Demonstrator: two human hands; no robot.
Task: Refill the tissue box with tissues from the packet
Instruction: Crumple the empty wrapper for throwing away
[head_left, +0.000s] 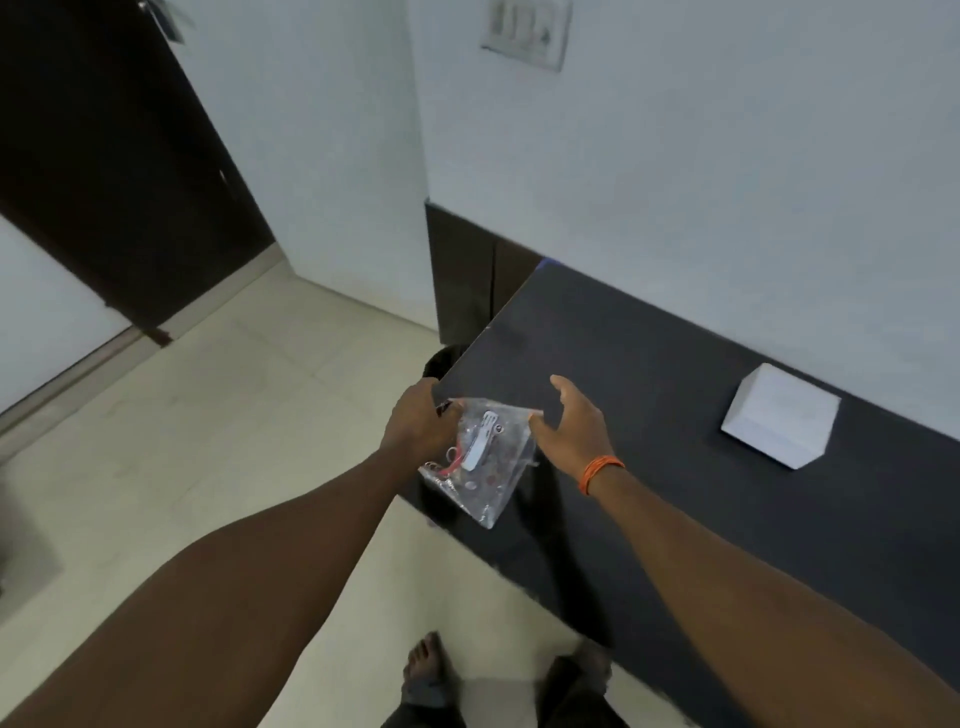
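A clear plastic packet (480, 462) with red and white print hangs over the near left corner of the dark table (649, 374). It looks flat and nearly empty. My left hand (415, 421) is shut on the packet's upper left edge. My right hand (571, 423) is spread with the thumb raised, and its fingertips touch the packet's upper right corner. A white box-shaped block (779, 423) sits on the table to the right, well apart from both hands. I cannot tell whether it is the tissue box or a stack of tissues.
The table stands against a pale wall with a switch plate (524, 31) high up. A dark round object (439, 364) shows below the table's left edge. Pale floor tiles and a dark door (114, 171) lie to the left. My feet (426, 670) are below.
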